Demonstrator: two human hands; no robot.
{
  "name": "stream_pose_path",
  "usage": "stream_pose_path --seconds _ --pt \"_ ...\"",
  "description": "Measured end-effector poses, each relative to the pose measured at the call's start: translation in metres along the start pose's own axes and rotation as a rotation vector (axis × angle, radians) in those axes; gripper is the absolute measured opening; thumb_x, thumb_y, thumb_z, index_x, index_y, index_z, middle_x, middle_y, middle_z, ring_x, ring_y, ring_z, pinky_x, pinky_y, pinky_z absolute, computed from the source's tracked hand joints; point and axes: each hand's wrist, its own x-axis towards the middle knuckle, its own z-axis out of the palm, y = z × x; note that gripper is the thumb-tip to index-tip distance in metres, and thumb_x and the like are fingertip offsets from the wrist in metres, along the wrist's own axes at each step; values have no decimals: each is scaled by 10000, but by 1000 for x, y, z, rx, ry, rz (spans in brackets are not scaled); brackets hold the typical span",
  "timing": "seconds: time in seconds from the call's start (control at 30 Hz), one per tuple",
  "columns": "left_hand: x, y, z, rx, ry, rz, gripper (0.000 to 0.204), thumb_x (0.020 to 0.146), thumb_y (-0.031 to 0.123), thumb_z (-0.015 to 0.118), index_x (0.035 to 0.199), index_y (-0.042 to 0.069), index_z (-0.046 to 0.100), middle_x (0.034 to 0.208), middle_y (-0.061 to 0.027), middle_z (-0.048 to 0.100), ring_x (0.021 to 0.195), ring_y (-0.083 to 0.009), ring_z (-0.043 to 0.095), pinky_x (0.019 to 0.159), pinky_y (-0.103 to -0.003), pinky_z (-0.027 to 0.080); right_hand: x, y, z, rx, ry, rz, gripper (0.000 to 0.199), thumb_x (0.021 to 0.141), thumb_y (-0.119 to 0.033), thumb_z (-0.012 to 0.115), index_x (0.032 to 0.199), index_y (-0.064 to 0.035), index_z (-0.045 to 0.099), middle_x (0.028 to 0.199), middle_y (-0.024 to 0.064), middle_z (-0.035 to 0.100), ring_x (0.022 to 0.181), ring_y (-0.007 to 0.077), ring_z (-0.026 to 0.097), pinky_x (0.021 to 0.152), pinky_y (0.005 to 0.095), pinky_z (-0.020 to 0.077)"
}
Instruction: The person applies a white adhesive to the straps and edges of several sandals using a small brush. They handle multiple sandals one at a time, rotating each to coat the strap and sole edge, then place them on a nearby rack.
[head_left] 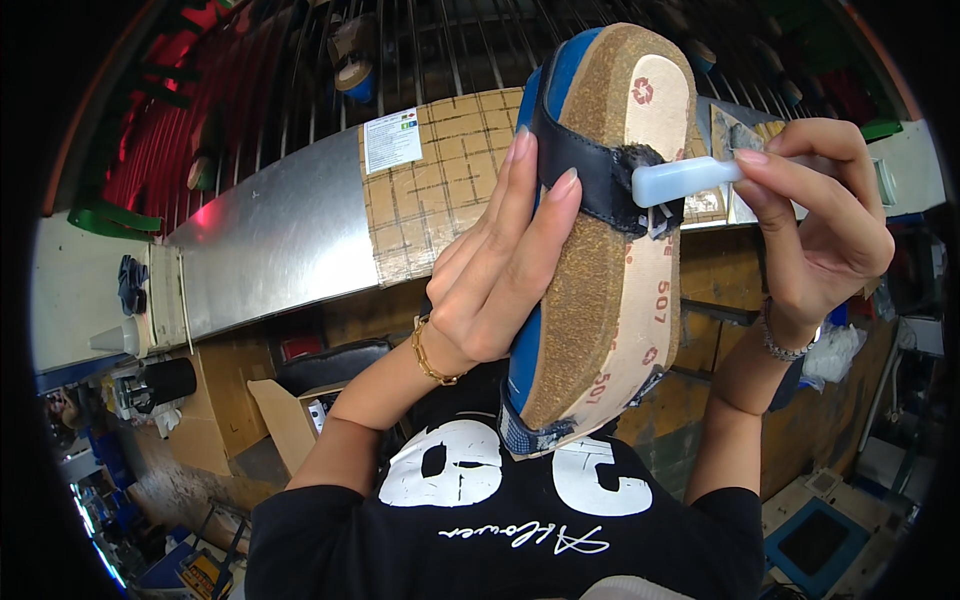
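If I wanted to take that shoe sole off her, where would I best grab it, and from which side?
Probably at the lower end of the sole, near her chest, coming from below. That end is bare and narrow enough to close fingers around. The middle is taken: her left hand clasps the blue edge there, and her right hand presses a white tool on the dark strap near the top.

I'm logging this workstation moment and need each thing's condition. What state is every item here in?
Sandal: held up on edge, cork underside showing.
Dark strap: folded over the sole's edge, its end lying on the cork.
White tool: tip pressed against the strap end.
Left hand: gripping the sandal, fingertips on the strap.
Right hand: pinching the tool's handle.
Cardboard box: open.
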Motion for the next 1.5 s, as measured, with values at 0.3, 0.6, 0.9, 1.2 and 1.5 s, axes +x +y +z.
stream_pose_path --seconds 0.3,0.6,0.9,1.2,1.5 --pt "-2 -6 -3 7 -28 33 451 843 -36 697 1274 -114 592 1338 -414 508 1170 -426 636 926 -397 582 9 10 -12 116 -202 59 217 739 24 763 954 -6 772 944 135 605 821 177 556 691 259 403" --pt "-10 -8 -12 -32 -196 -41 748 919 -52 604 1564 59 240 1621 -262 221 1445 -357 373 1180 -387 360 11 16 5 46 13 40 195 791 56 733 981 22 763 941 102 621 880 172 581 778 276 441" --pt "1 -6 0 134 42 -38 597 806 81 793 1321 -114 562 1317 -374 555 1072 -352 706 794 -307 605 8 20 0 333 -244 313 148 823 -46 721 928 53 752 853 88 603 803 166 533 767 266 387" --pt "-2 -31 15 270 171 -228 674 805 192 797 1327 -148 541 1318 -294 598 1173 -390 634 863 -352 593 -42 -44 46 166 142 512 147 772 -3 775 917 -23 799 796 55 646 706 120 572 627 232 420" --pt "-3 -46 17 241 166 -231 855 719 290 866 1398 -86 508 1382 -264 566 1206 -399 612 825 -377 605 -44 -61 52 293 185 637 200 727 26 795 920 -27 803 816 48 620 709 115 556 625 227 416"
